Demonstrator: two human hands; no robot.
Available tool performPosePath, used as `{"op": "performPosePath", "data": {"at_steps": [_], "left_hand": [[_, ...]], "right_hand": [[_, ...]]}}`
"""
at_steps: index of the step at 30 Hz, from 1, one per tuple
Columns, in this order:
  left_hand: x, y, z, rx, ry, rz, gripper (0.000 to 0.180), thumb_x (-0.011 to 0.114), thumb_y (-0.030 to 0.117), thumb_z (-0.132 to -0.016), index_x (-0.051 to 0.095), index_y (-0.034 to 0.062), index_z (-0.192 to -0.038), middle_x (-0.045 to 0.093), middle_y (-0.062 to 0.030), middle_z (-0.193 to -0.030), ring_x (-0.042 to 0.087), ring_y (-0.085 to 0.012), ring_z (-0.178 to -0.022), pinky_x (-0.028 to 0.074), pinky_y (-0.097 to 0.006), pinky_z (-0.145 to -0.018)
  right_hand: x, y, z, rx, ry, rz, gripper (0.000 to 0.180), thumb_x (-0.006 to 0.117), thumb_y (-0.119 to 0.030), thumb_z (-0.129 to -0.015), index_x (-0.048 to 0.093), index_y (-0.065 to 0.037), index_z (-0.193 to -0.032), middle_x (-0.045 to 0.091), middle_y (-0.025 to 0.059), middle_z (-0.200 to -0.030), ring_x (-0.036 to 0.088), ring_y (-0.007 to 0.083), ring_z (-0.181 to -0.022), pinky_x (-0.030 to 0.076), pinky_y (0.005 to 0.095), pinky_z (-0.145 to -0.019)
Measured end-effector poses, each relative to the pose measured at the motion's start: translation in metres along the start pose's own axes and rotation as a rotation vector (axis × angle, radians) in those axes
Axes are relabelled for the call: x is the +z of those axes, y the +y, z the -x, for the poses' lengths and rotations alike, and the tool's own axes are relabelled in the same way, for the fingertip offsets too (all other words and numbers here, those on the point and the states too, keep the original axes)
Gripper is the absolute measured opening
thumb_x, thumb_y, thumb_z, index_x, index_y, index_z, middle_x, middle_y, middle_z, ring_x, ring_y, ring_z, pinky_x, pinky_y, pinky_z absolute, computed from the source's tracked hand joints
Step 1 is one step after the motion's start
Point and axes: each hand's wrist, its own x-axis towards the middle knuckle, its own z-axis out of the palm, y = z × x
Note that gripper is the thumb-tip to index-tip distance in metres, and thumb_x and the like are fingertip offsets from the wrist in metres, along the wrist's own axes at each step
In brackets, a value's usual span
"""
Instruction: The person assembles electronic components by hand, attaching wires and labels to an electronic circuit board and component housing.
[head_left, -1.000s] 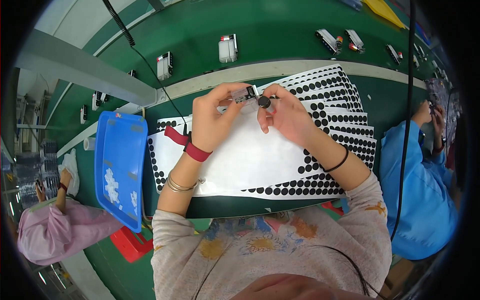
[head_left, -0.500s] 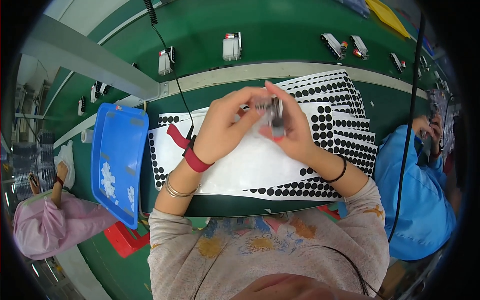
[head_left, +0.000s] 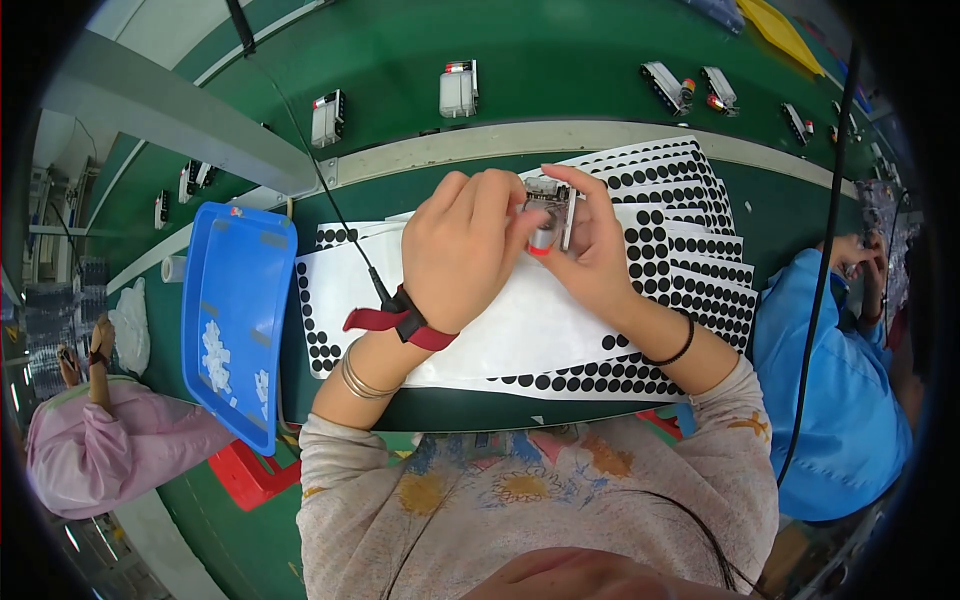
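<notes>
Between my two hands is a small clear-cased electronic device (head_left: 545, 228) with a circuit board along its top edge and a silvery cylinder with a red end. My right hand (head_left: 597, 245) grips it from the right, its index finger over the top and its thumb below. My left hand (head_left: 462, 240) closes in from the left, thumb across the device's front and other fingers curled, partly hidden. Underneath both hands lie white sheets (head_left: 500, 345) with rows of black dots. A red wrist strap (head_left: 428, 334) with a black cord circles my left wrist.
A blue tray (head_left: 240, 300) with small white pieces stands at left. Beyond a pale rail (head_left: 450, 148), several similar devices (head_left: 458, 90) lie on a green surface. A black cable (head_left: 815, 280) hangs at right. Co-workers in pink (head_left: 120, 440) and blue (head_left: 830, 390) sit on either side.
The device was blurred by motion and now shows its circuit board and clear case. My left hand has shifted slightly right and turned, with its strap and cord swinging along.
</notes>
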Motion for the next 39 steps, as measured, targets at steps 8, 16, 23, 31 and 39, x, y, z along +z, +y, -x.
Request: {"op": "performPosePath", "data": {"at_steps": [8, 16, 23, 31, 39], "left_hand": [[0.001, 0.014, 0.002, -0.032, -0.087, 0.025, 0.027, 0.067, 0.021, -0.072, 0.053, 0.0054, -0.088, 0.052, -0.0038, -0.067, 0.052, -0.0198, -0.061, 0.044, -0.031, -0.050], [-0.007, 0.010, -0.001, -0.524, -0.255, 0.844, 0.020, 0.059, 0.010, -0.081, 0.051, 0.0058, -0.099, 0.054, -0.0045, -0.077, 0.051, -0.0125, -0.061, 0.042, -0.021, -0.050], [-0.001, 0.010, 0.000, -0.581, -0.227, 1.003, 0.018, 0.057, 0.010, -0.083, 0.052, 0.0059, -0.100, 0.056, -0.0021, -0.087, 0.050, -0.0066, -0.081, 0.043, -0.019, -0.051], [0.008, 0.011, 0.002, -0.639, 0.004, 0.974, 0.023, 0.066, 0.005, -0.075, 0.056, 0.0052, -0.095, 0.059, -0.0018, -0.091, 0.052, -0.0081, -0.084, 0.047, -0.020, -0.058], [0.019, -0.001, 0.007, -0.539, 0.036, 0.791, 0.019, 0.072, 0.014, -0.070, 0.062, 0.0063, -0.084, 0.059, -0.0035, -0.085, 0.051, -0.0147, -0.082, 0.043, -0.025, -0.061]], "right_hand": [[0.002, -0.004, 0.000, -0.047, 0.016, 0.075, 0.057, 0.058, 0.007, -0.074, 0.035, -0.004, -0.125, 0.059, 0.0084, -0.094, 0.056, 0.0093, -0.082, 0.044, 0.0204, -0.068], [0.003, -0.005, 0.001, 0.062, -0.025, 0.063, 0.053, 0.058, 0.004, -0.077, 0.035, -0.005, -0.125, 0.059, 0.0079, -0.092, 0.057, 0.0090, -0.081, 0.044, 0.0198, -0.067], [0.005, -0.001, 0.000, -0.033, 0.023, 0.022, 0.054, 0.058, 0.007, -0.077, 0.035, -0.005, -0.125, 0.057, 0.0098, -0.099, 0.056, 0.0114, -0.088, 0.044, 0.0224, -0.073], [0.004, -0.001, 0.001, -0.102, 0.095, -0.009, 0.056, 0.057, 0.009, -0.078, 0.033, -0.002, -0.126, 0.054, 0.0142, -0.110, 0.055, 0.0147, -0.097, 0.045, 0.0251, -0.080], [0.005, 0.001, 0.003, -0.105, 0.068, -0.073, 0.057, 0.060, 0.007, -0.077, 0.034, -0.001, -0.126, 0.052, 0.0159, -0.116, 0.055, 0.0165, -0.100, 0.046, 0.0276, -0.084]]}}
